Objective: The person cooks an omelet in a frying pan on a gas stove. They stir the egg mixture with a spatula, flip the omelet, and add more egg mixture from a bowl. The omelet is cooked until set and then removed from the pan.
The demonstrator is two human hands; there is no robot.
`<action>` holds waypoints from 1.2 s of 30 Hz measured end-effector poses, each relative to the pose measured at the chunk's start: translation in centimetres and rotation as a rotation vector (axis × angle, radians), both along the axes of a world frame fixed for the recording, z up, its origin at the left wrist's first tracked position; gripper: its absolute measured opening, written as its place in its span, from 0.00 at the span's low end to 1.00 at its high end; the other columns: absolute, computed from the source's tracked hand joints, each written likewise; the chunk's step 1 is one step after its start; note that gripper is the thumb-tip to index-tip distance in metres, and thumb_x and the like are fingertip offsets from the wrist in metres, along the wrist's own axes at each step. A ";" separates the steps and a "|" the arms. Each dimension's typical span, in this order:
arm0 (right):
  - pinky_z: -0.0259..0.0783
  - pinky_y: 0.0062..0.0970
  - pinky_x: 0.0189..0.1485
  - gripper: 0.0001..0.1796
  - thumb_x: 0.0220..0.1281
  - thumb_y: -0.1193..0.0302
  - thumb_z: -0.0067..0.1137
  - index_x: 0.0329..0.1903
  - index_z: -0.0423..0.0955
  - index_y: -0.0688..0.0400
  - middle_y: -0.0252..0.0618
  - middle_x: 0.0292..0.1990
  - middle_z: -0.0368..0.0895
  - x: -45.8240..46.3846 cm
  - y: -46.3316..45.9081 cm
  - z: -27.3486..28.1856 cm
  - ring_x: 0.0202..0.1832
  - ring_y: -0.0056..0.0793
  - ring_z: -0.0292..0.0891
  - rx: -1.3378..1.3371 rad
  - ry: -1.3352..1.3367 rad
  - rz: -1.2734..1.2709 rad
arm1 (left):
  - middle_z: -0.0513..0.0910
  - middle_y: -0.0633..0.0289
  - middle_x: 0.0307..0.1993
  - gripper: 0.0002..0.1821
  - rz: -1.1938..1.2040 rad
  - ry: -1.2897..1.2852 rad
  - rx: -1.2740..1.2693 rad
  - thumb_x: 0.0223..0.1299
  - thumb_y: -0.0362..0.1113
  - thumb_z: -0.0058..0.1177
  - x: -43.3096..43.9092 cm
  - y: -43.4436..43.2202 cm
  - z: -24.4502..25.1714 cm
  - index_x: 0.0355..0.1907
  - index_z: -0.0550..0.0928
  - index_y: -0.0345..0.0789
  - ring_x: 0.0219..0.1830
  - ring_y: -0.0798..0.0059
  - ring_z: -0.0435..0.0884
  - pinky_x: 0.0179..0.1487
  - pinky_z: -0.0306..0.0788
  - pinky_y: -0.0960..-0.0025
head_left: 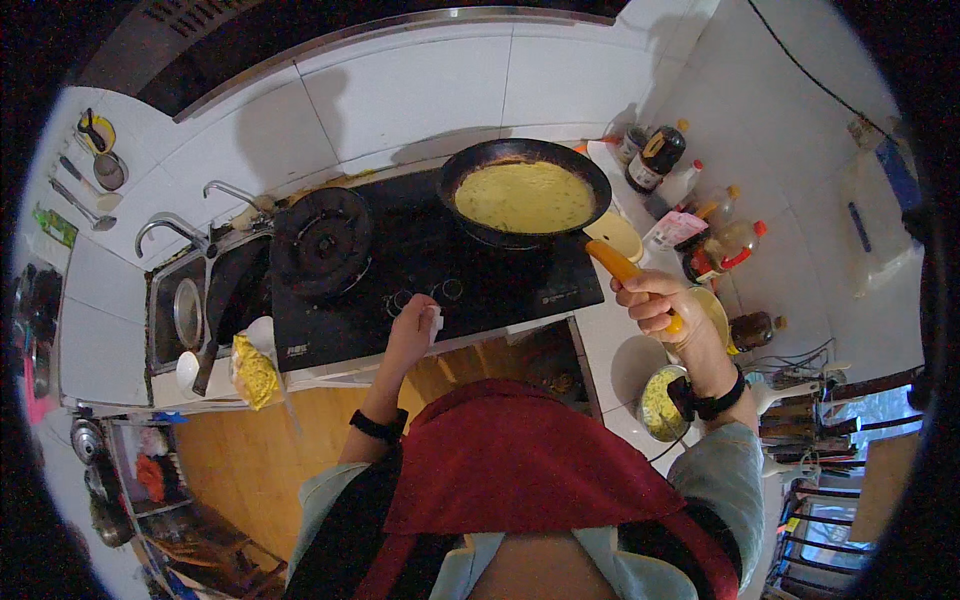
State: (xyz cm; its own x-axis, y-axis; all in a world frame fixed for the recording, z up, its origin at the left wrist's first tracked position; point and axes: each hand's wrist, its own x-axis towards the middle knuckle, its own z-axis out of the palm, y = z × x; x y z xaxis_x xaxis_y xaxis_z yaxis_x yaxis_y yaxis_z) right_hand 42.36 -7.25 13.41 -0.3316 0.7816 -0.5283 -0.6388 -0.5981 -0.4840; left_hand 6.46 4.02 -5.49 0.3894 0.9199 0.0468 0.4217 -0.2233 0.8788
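My right hand (660,304) is wrapped around the orange handle (611,259) of a dark frying pan (450,191). The pan is over the right burner of the black gas hob (405,247), tilted so its inside faces me. A thin pale-yellow layer of batter (525,196) with green flecks covers its bottom. My left hand (412,324) is at the hob's front edge, close to the two control knobs (450,289). Pinched in it is a small white piece of paper or cloth (436,324). Near my right forearm sits a metal bowl (664,405) of yellow-green batter.
Sauce and oil bottles (656,157) line the right wall. A double sink (187,315) with a faucet (169,225) is left of the hob. A cleaver-like dark handle (204,371) and a yellow bag (253,371) lie at the counter's front edge. The range hood (300,45) hangs above.
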 end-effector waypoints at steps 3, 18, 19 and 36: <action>0.47 0.09 0.09 0.09 0.60 0.74 0.53 0.41 0.66 0.62 0.24 0.22 0.61 0.3 -0.1 0.6 0.13 0.05 0.52 -0.007 -0.079 0.033 | 0.80 0.49 0.32 0.07 0.009 -0.019 0.036 0.66 0.35 0.43 0.0 -0.1 0.0 0.41 0.73 0.35 0.34 0.54 0.80 0.37 0.72 0.61; 0.48 0.11 0.10 0.09 0.58 0.71 0.57 0.37 0.67 0.56 0.24 0.20 0.62 -0.4 -0.6 1.5 0.13 0.07 0.51 0.071 -0.477 0.086 | 0.78 0.50 0.25 0.09 0.056 0.022 0.026 0.65 0.39 0.46 0.0 -0.1 -0.6 0.36 0.72 0.36 0.30 0.52 0.79 0.32 0.70 0.60; 0.49 0.12 0.10 0.09 0.58 0.70 0.57 0.37 0.67 0.56 0.24 0.20 0.63 -0.5 -0.6 1.4 0.13 0.07 0.51 0.073 -0.493 0.075 | 0.78 0.50 0.25 0.09 0.059 0.038 0.008 0.65 0.39 0.45 0.0 -0.1 -0.5 0.36 0.72 0.36 0.30 0.51 0.79 0.32 0.70 0.60; 0.59 0.19 0.12 0.13 0.55 0.75 0.55 0.41 0.64 0.59 0.29 0.19 0.65 -3.9 -2.1 -4.6 0.12 0.14 0.58 0.223 -0.742 -0.033 | 0.80 0.51 0.33 0.08 0.043 0.002 -0.020 0.62 0.29 0.41 -0.1 -0.1 0.1 0.42 0.74 0.38 0.34 0.57 0.80 0.37 0.72 0.62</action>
State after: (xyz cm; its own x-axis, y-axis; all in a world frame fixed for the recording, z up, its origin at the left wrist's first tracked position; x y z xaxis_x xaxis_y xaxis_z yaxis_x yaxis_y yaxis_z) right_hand 38.50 -9.36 8.82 0.0734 0.8990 -0.4318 -0.1160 -0.4223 -0.8990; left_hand 6.39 3.92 -5.41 0.3495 0.9365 0.0276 0.4324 -0.1874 0.8820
